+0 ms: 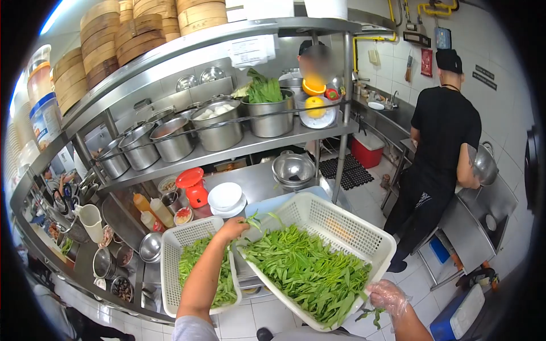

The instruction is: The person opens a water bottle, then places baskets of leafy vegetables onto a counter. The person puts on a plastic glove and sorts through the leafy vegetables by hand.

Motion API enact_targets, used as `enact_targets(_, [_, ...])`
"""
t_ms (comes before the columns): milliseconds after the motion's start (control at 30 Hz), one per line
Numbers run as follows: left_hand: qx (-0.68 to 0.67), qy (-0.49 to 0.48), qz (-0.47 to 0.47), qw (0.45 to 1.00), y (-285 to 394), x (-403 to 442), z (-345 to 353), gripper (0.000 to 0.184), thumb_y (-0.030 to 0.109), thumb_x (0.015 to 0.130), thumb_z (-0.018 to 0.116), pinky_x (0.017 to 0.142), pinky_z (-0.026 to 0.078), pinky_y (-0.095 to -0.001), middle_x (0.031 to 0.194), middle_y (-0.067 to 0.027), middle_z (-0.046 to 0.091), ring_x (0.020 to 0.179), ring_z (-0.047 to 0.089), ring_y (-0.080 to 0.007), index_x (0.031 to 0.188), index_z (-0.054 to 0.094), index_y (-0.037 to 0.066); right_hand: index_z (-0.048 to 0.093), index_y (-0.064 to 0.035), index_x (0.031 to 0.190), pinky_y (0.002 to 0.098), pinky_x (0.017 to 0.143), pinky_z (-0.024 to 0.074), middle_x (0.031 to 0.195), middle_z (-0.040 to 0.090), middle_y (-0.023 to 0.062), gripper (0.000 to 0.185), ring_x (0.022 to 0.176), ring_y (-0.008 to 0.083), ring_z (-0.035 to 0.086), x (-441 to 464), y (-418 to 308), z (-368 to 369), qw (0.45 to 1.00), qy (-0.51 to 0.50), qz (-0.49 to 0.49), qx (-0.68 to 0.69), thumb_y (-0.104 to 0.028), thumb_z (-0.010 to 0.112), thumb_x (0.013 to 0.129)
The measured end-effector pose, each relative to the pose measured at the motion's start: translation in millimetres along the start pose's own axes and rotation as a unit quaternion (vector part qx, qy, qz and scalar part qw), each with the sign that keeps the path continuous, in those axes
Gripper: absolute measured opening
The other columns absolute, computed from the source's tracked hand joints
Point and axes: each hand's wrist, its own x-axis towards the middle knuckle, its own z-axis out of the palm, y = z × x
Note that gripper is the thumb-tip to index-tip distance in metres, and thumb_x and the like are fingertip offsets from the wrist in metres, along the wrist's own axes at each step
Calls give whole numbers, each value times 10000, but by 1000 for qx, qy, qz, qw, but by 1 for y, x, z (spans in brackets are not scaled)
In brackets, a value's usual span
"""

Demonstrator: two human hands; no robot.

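A large white perforated basket (352, 219) full of leafy greens (307, 258) sits tilted in front of me. To its left stands a smaller white basket (170, 256) with more greens (207, 267). My left hand (233, 228) is bare and closed on a sprig of leafy greens above the gap between the two baskets. My right hand (388, 296), in a clear plastic glove, is closed at the big basket's near right corner. Leaves show by its fingertips and hang below it; whether it also grips the rim I cannot tell.
A steel shelf (256, 139) carries several pots, one with leafy vegetables (264, 88). Below are a red scale (193, 187), white bowls (226, 197) and sauce bottles (162, 213). A person in black (443, 125) stands at right; another person is behind the shelf.
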Motion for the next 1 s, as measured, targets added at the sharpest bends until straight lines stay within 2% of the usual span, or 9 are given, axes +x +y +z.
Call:
enact_targets(233, [164, 110, 46, 979, -9, 9, 35, 371, 211, 746, 608, 624, 449, -319, 780, -97, 615, 671, 526, -156, 1038, 612, -17, 563, -24, 836, 205, 396, 267, 559, 431, -37, 130, 437, 52, 374, 25, -28, -42, 997, -27, 48, -53, -142, 617, 848])
enact_targets(333, [159, 56, 43, 985, -2, -20, 35, 368, 210, 756, 595, 658, 454, -312, 789, -96, 624, 695, 538, -159, 1052, 611, -7, 587, -33, 849, 201, 394, 275, 564, 446, -49, 147, 439, 46, 378, 27, -46, -51, 995, -8, 35, -94, -170, 638, 834])
enact_targets(467, [-7, 47, -36, 998, -3, -88, 33, 268, 196, 768, 600, 575, 417, -285, 701, -39, 588, 629, 512, -141, 960, 617, 9, 639, -66, 820, 199, 381, 265, 579, 486, -74, 130, 426, 39, 367, 46, -86, -66, 991, -11, -15, -135, -193, 663, 812])
enact_targets(533, [-139, 79, -91, 983, 16, -142, 40, 158, 168, 775, 605, 515, 348, -242, 655, 20, 516, 570, 432, -96, 893, 605, 63, 628, 7, 1043, 244, 718, 484, 971, 652, 81, 280, 811, 133, 603, 65, -114, -77, 932, 20, 44, -359, -169, 635, 825])
enact_targets(667, [-283, 190, -101, 935, 2, -216, 70, 76, 114, 798, 579, 466, 299, -219, 629, 30, 494, 511, 401, -73, 869, 591, 88, 641, -4, 1043, 305, 764, 481, 932, 662, 77, 355, 845, 157, 599, 107, -163, -46, 895, -101, -62, -430, -241, 664, 780])
enact_targets(733, [-304, 209, -116, 922, 9, -257, 84, 55, 101, 801, 573, 441, 278, -215, 623, 28, 484, 490, 388, -67, 854, 583, 90, 652, -14, 1032, 311, 764, 482, 929, 670, 94, 446, 831, 170, 607, 134, -191, -22, 820, -132, -98, -548, -361, 674, 752])
enact_targets(800, [-359, 235, -117, 896, -1, -280, 104, 31, 74, 808, 560, 385, 222, -210, 598, 20, 453, 436, 349, -58, 835, 556, 89, 659, -35, 1023, 331, 766, 484, 945, 664, 153, 543, 808, 225, 625, 204, -209, -11, 631, -199, -163, -732, -490, 645, 726])
enact_targets(867, [-419, 246, -107, 867, 4, -300, 127, 50, 61, 810, 557, 383, 224, -219, 579, 13, 446, 431, 348, -63, 856, 547, 79, 671, -51, 989, 354, 718, 494, 904, 666, 166, 582, 764, 253, 632, 251, -219, 17, 531, -172, -167, -813, -557, 603, 709])
enact_targets(1000, [-492, 209, -84, 841, 18, -324, 170, 49, 56, 813, 576, 386, 238, -216, 563, 6, 448, 428, 362, -70, 853, 548, 58, 676, 0, 893, 378, 634, 500, 765, 664, 161, 481, 657, 239, 627, 300, -236, 75, 507, -137, -174, -833, -417, 661, 654])
